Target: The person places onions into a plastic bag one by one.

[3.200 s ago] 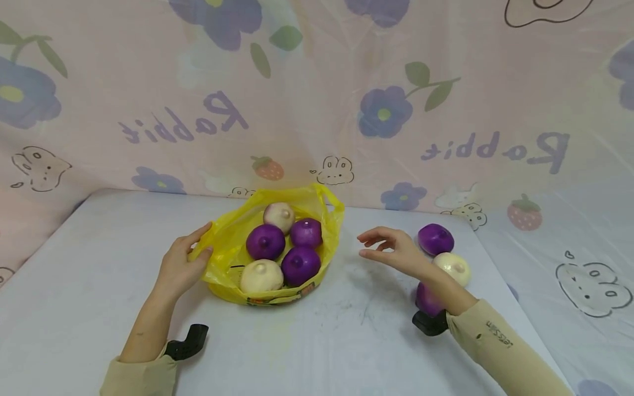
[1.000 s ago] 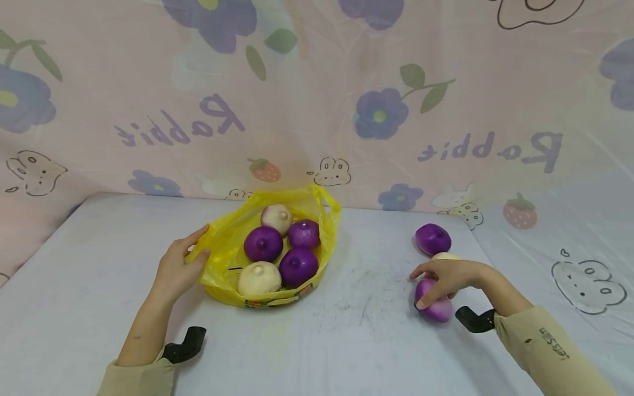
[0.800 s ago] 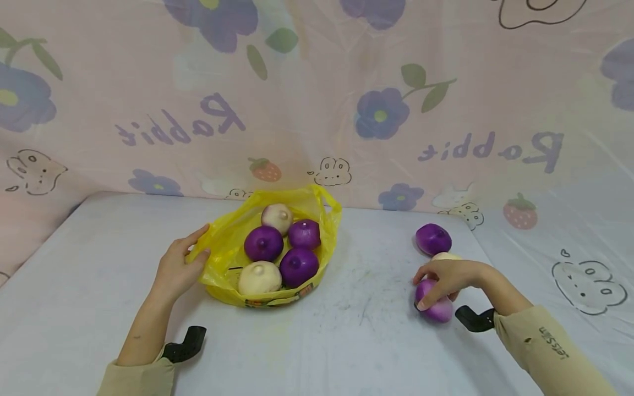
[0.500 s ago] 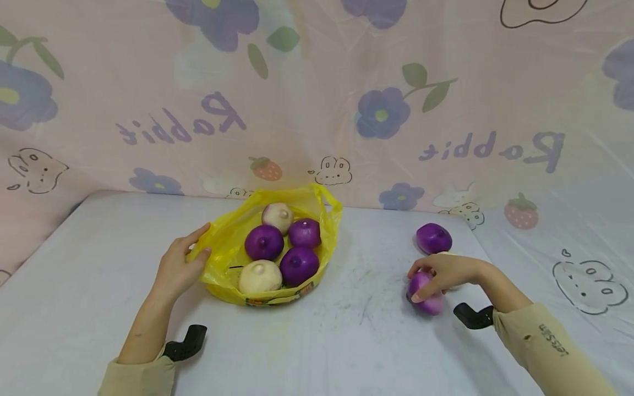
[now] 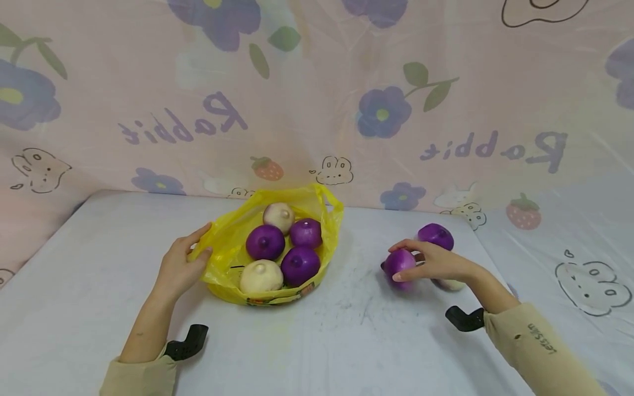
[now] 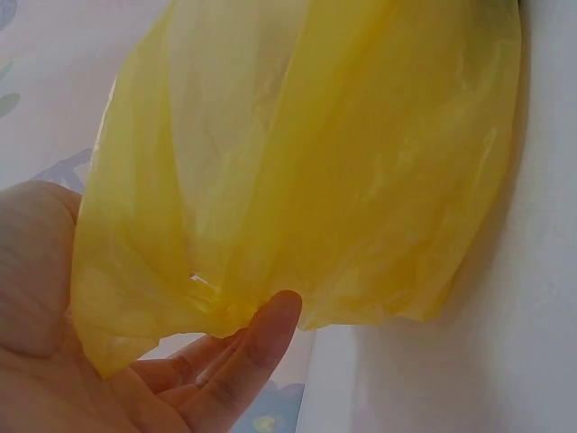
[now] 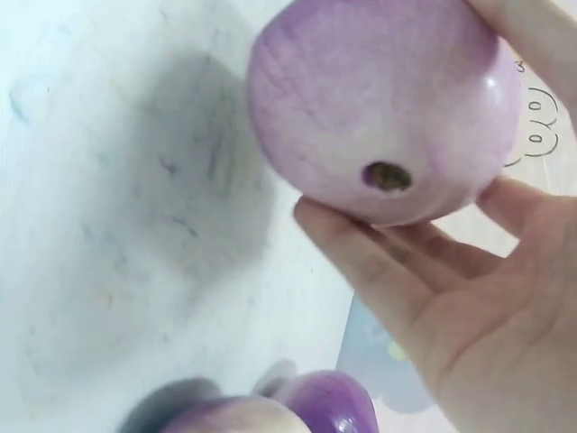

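Pale table [image 5: 74,275], pink floral rabbit-print backdrop [image 5: 446,82].

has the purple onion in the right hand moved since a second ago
Yes. The purple onion in the right hand has gone left and up, off the table, toward the yellow bag, which stayed put.

5 onions [image 5: 265,242] in bag [image 5: 220,242]; apparently 3 on table [image 5: 346,330], right.

A person's two bare hands, the left hand [image 5: 179,268] and the right hand [image 5: 436,263], emerge from long beige fabric sleeves [image 5: 532,352]. Small dark lettering runs along the right sleeve's forearm. A black curved plastic camera mount [image 5: 187,341] sits at each wrist.
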The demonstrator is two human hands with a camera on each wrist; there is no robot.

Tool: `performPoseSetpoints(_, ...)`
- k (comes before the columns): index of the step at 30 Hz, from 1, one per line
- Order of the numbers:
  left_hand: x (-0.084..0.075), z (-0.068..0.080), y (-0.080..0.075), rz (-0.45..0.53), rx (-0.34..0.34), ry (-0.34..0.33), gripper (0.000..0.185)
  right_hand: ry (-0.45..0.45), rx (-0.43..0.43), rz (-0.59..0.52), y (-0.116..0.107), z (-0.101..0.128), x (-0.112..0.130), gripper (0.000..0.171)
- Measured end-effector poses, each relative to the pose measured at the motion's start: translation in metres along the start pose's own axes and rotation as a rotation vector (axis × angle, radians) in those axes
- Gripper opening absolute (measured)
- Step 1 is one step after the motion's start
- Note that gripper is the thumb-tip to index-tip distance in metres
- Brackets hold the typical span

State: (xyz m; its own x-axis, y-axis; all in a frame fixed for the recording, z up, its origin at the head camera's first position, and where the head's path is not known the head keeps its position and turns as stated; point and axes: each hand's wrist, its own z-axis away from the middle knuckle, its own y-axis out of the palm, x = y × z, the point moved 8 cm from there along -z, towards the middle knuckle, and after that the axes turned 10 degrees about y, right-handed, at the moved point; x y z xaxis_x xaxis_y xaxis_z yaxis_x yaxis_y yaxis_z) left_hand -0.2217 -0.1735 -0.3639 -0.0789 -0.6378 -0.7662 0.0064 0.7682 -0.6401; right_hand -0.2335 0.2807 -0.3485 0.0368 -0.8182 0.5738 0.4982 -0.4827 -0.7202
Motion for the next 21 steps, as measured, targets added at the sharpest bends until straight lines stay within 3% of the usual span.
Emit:
performPoseSetpoints(8,0.000,0.000,0.000,0.003,0.000,-0.014,0.056,-0.007,0.002,-0.101,0.008,-0.011,0.005,0.064)
performPoseSetpoints(21,0.001,0.001,-0.001,0.002,-0.005,-0.004,0.056,-0.146,-0.058,-0.156,0.009,-0.020,0.031,0.062)
